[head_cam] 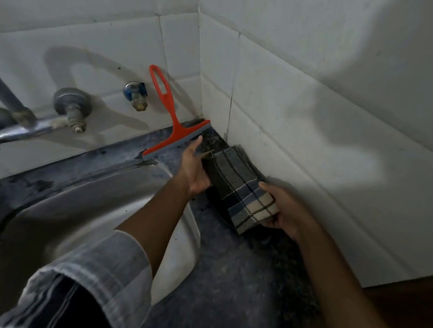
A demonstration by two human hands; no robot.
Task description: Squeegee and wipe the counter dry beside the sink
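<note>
A folded checked cloth [239, 187], grey, blue and beige, is held over the dark speckled counter [232, 277] beside the sink. My right hand [286, 210] grips its near end. My left hand [194, 169] holds its far left edge, fingers partly stretched toward the squeegee. An orange squeegee [169, 116] with a grey rubber blade leans upright against the back tiled wall, its blade resting on the counter's rear ledge, just beyond my left fingertips. Neither hand touches it.
A steel sink basin [86, 209] fills the left. A metal tap and valves [72, 109] jut from the back wall, with a small blue-handled valve [135, 92] to their right. White tiled walls [308, 107] meet in a corner, closing the counter on the right.
</note>
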